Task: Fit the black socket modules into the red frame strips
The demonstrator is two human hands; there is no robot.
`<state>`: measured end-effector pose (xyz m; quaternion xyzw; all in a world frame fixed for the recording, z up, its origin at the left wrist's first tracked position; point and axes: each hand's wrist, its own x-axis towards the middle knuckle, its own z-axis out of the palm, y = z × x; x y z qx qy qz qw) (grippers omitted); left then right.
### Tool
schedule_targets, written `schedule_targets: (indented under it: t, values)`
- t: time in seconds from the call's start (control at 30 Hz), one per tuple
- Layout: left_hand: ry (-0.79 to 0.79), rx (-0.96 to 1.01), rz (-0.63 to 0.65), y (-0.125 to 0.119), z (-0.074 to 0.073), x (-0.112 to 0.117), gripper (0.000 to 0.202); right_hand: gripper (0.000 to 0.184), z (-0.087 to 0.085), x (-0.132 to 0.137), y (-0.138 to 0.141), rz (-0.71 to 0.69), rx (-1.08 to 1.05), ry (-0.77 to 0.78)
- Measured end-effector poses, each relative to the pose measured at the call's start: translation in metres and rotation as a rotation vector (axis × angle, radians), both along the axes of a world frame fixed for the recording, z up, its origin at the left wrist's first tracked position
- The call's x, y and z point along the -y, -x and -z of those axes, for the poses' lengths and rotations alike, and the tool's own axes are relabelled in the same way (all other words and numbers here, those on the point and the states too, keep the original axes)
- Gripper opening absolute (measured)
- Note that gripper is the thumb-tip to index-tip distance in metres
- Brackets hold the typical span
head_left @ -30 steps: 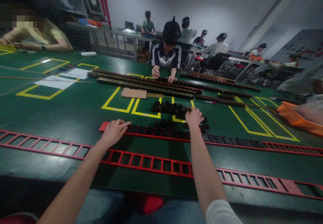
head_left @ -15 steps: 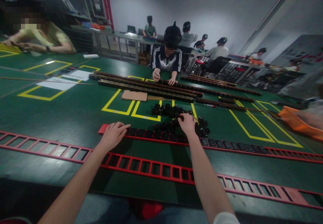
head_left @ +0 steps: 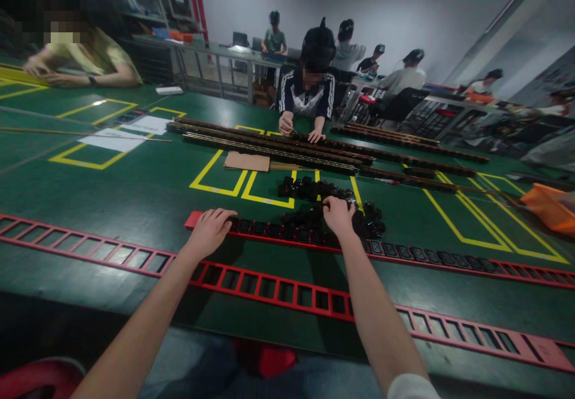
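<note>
My left hand lies with curled fingers on the left end of the far red slotted strip, whose slots hold black square parts. My right hand rests on a loose pile of small black parts just behind that strip, fingers bent into the pile; what they grip is hidden. A second red strip with empty slots runs across the table nearer to me, under both forearms.
The green table carries yellow taped boxes, a cardboard sheet and long dark strips. A person in a striped jacket works opposite, another at far left. An orange tray sits at right.
My right hand drew back from the pile's far side toward the strip. My left hand's forefinger curled in and the hand settled on the strip's end. The view shifted slightly.
</note>
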<state>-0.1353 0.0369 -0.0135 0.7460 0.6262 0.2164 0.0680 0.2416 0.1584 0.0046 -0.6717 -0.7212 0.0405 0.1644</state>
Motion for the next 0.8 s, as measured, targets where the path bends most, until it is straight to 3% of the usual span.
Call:
schedule_targets:
  t: [0.57, 0.7, 0.8]
  values:
    - [0.023, 0.038, 0.084, 0.010, 0.001, -0.003, 0.034, 0.013, -0.004, 0.002, 0.000, 0.030, -0.037, -0.020]
    - [-0.001, -0.023, 0.060, 0.005, 0.000, 0.003, 0.033, 0.015, -0.014, 0.003, 0.002, 0.119, -0.218, -0.153]
    - [0.005, -0.052, 0.050, 0.002, -0.001, 0.005, 0.040, 0.026, -0.020, 0.006, 0.013, 0.067, -0.560, -0.163]
